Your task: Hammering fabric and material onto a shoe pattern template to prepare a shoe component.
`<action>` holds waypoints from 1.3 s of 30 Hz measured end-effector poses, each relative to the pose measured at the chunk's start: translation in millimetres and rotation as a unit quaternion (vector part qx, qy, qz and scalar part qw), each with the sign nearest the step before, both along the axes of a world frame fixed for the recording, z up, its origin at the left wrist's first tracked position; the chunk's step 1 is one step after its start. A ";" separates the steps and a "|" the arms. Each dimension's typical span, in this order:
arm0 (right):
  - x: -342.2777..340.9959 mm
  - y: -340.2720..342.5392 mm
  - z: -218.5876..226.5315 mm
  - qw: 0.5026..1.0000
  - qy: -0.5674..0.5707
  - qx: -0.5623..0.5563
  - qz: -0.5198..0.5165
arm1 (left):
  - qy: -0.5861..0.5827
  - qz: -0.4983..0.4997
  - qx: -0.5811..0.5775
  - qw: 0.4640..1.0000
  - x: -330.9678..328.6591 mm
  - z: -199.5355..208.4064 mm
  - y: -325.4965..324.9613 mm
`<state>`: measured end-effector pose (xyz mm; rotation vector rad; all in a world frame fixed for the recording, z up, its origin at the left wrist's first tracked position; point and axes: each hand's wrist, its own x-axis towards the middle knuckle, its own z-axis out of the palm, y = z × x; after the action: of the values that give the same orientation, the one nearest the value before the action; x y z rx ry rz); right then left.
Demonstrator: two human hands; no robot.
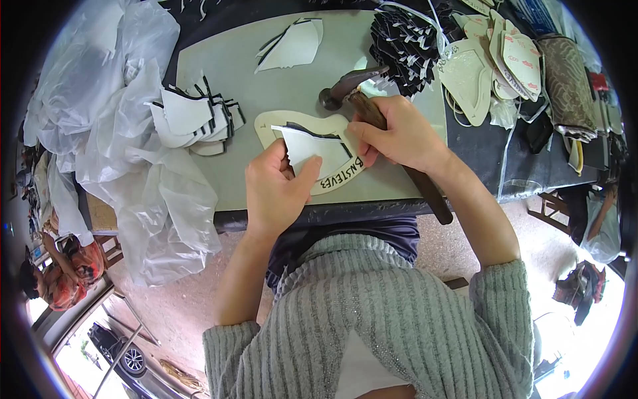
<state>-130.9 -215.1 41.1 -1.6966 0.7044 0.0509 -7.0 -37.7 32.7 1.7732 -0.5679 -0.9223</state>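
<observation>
My left hand (276,189) pinches the white cut piece (312,154), which runs toward 2 o'clock to my right hand (399,136), fist closed round the hammer (372,113).

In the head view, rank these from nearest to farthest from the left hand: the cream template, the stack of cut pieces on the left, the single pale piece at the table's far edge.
From the left hand:
1. Cream template, under the fingers.
2. Stack of cut pieces, left.
3. Single pale piece, far edge.
</observation>
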 end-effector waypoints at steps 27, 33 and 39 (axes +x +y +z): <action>8.7 17.0 6.7 0.961 0.028 -0.255 0.099 | -0.141 -0.129 0.075 0.979 36.5 3.9 12.5; 7.5 18.3 3.9 0.953 0.010 -0.278 0.123 | -0.331 -0.176 0.045 0.926 17.8 18.1 9.8; 0.9 14.8 20.5 0.969 -0.001 -0.234 0.073 | -0.325 -0.194 -0.008 0.926 27.1 11.3 7.3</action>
<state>-130.0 -200.3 61.6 -2.2007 0.6176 -0.0167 20.1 -30.4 43.9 1.9812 -1.3850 -0.5554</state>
